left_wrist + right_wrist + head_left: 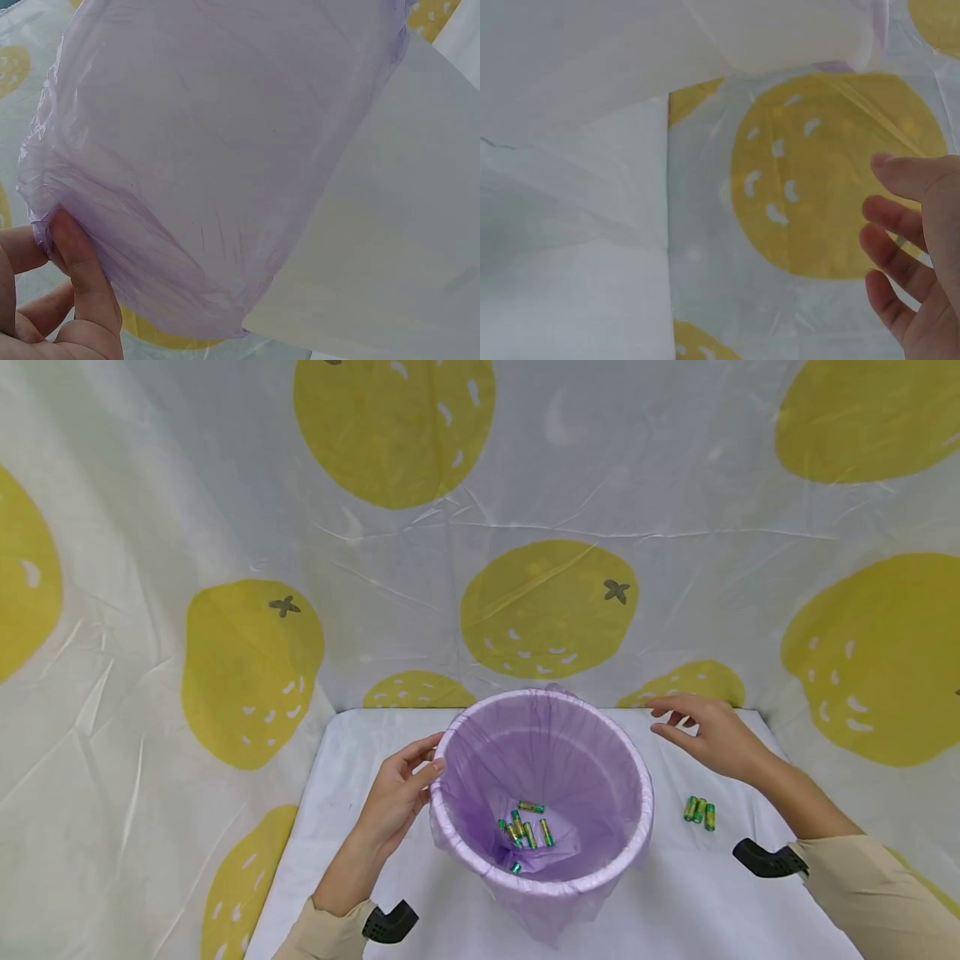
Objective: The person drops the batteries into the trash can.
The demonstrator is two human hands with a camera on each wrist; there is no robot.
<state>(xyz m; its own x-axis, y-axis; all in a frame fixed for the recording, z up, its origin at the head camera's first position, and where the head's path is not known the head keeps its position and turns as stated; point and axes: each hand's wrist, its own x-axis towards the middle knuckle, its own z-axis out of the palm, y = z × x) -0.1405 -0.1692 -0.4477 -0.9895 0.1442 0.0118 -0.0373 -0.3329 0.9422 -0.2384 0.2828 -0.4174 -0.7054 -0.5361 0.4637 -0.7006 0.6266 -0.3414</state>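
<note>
1. Nearest the front edge of the white cloth-covered tabletop (360,752) stands a round pale plastic bin lined with a thin lilac plastic bag (542,793), roughly midway between the left and right edges. The bag is folded over the rim and hangs crinkled down the outer wall.
2. At the bottom of the liner lies a small heap of green-and-gold cylindrical batteries (525,833), loose and touching one another.
3. The left hand (397,793) rests at the bin's left rim, thumb and fingertips pinching the folded-over film; the left wrist view shows a thumb (84,274) pressed into the bunched lilac plastic.
4. Three more green-and-gold batteries (699,810) lie side by side on the tabletop, just right of the bin and apart from it.
5. The right hand (708,735) hovers near the bin's far right rim with fingers spread and relaxed, holding nothing and touching nothing; the right wrist view shows its loose fingers (904,217) over the backdrop.
6. The bin looks light and stiff, the liner soft, slippery and easily torn; the rim, where film lies doubled over hard plastic, seems the safest hold.
7. Farthest back hangs a wrinkled white sheet printed with large yellow fruit (547,610).
</note>
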